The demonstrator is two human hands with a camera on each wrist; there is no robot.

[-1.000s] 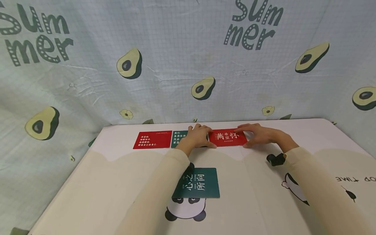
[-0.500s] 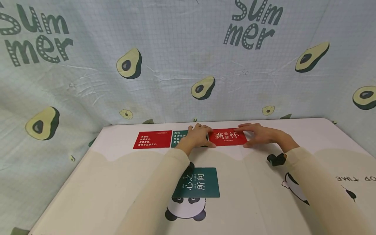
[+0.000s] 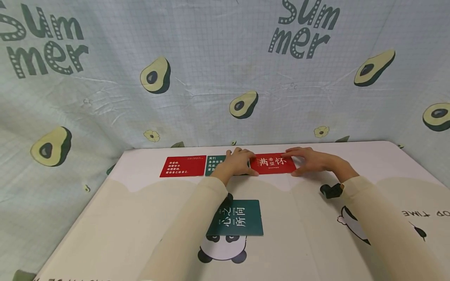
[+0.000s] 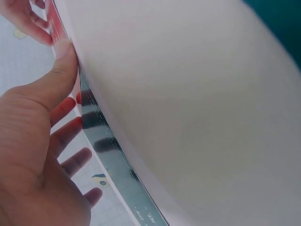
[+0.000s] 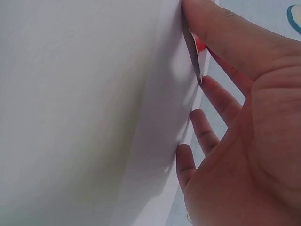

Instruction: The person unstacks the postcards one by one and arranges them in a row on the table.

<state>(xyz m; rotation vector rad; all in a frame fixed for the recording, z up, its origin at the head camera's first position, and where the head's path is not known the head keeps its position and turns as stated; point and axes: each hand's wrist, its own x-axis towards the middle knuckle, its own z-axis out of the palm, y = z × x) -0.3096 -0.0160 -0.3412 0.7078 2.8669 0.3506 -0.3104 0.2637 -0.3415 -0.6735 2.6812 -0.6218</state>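
Observation:
A red card with white Chinese characters [image 3: 272, 164] lies at the right end of a row near the table's far edge. My left hand [image 3: 239, 163] holds its left end, the thumb at the near corner and the fingers toward the far side. At its right end, my right hand [image 3: 313, 160] grips the card between thumb and index finger. The right wrist view shows this card edge [image 5: 192, 49] nearly edge-on by the thumb. Under my left hand, a green card [image 3: 213, 166] is partly hidden; its glossy face [image 4: 110, 155] reflects the fingers in the left wrist view.
Another red card [image 3: 183, 166] lies at the row's left end. Closer to me is a dark green card [image 3: 244, 218], partly covered by my left sleeve. The pale table cover [image 3: 140, 222] has printed pandas. A curtain with avocado prints [image 3: 197, 70] hangs behind the table.

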